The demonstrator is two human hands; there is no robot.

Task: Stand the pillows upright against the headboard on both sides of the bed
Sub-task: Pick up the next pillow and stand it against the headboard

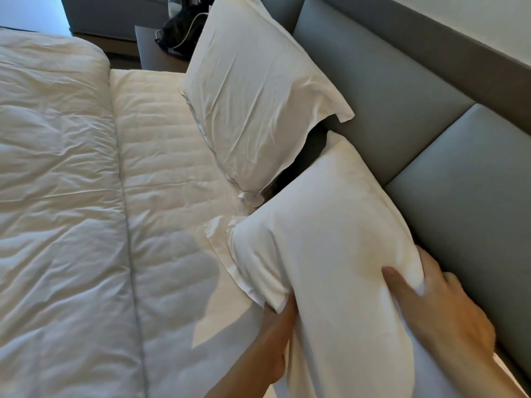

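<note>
Both hands on the near pillow (pixel 324 254). Left hand (pixel 275 340) is cupped under its lower front edge, fingers curled shut into the fabric. That takes the weight and lets me tip the bottom in. Right hand (pixel 439 314) is clamped on the headboard-side edge, thumb pressed into the front face and fingers wrapped behind. That hand steers the back against the padding. Neither grip is slack; the dent around my thumb suggests soft fill that will slump if let go early.

The near pillow sits tilted, its far corner by the grey headboard (pixel 402 116), its lower end near my hands. Judging by the lean, it's not seated yet.

The far pillow (pixel 253 90) already leans on the headboard at the other side of the bed, flange flopped over at its near corner. There's a dark gap between the two pillows, so they are apart there. I'd call the far side roughly done, near side in progress.

The duvet (pixel 57 196) is folded back, leaving a strip of quilted mattress cover (pixel 161 139) clear for the pillow bases.

A nightstand (pixel 155 53) beyond the far pillow holds a dark bundle with a white cable (pixel 184 33); can't identify it.

No brand, label or legible writing anywhere.
</note>
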